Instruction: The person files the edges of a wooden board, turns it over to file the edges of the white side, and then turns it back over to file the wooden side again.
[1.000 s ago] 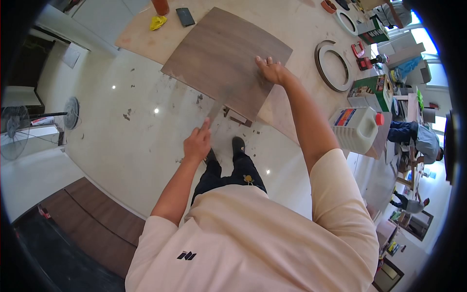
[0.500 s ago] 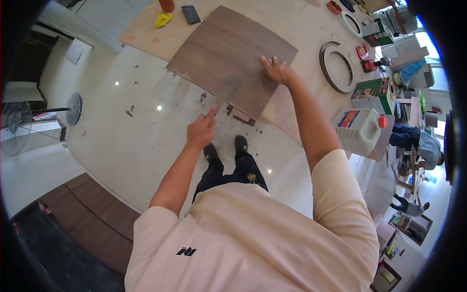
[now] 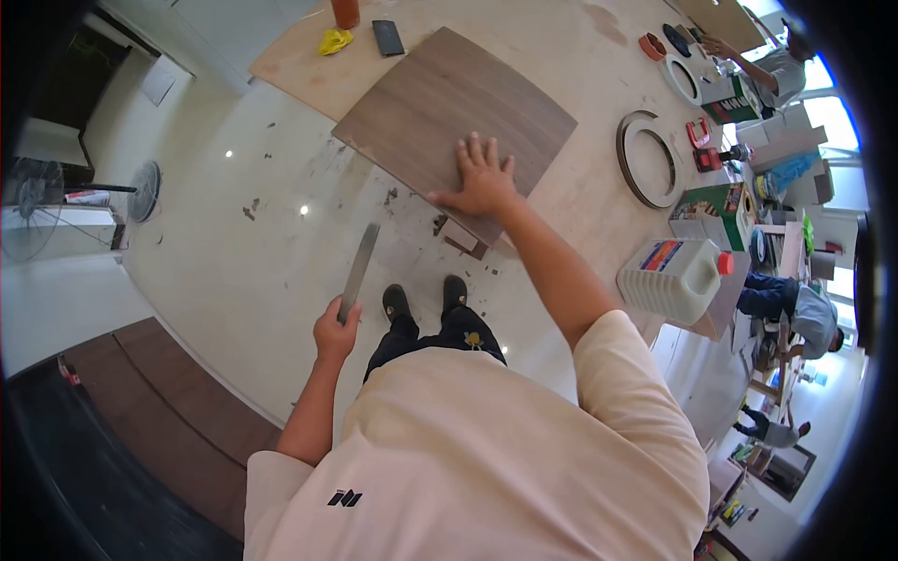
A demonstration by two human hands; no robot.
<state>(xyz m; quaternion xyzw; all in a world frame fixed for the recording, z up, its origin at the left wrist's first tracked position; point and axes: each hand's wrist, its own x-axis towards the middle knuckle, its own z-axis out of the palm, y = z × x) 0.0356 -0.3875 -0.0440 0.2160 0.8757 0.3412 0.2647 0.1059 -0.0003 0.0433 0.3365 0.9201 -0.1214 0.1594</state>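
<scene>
My left hand (image 3: 335, 329) is closed around the lower end of a long, flat grey metal tool (image 3: 359, 266), which points up and away over the floor, apart from the board. With fingers spread, my right hand (image 3: 485, 179) lies palm down on the near right part of a brown wood-grain board (image 3: 449, 103). This board rests on the light wooden table (image 3: 580, 168), its near edge at the table's edge. Small brown pieces (image 3: 460, 236) show just below the board's near corner.
On the table are a yellow crumpled thing (image 3: 334, 41), a dark block (image 3: 387, 37), rings (image 3: 648, 159), a white jug (image 3: 675, 279) and a green can (image 3: 716, 213). A fan (image 3: 144, 191) stands left. Co-workers (image 3: 816, 323) are at the right. Scraps litter the floor.
My left hand has drawn back from the board's near edge toward my body with the tool. My right hand has shifted left and nearer on the board, fingers more spread. The view has shifted slightly.
</scene>
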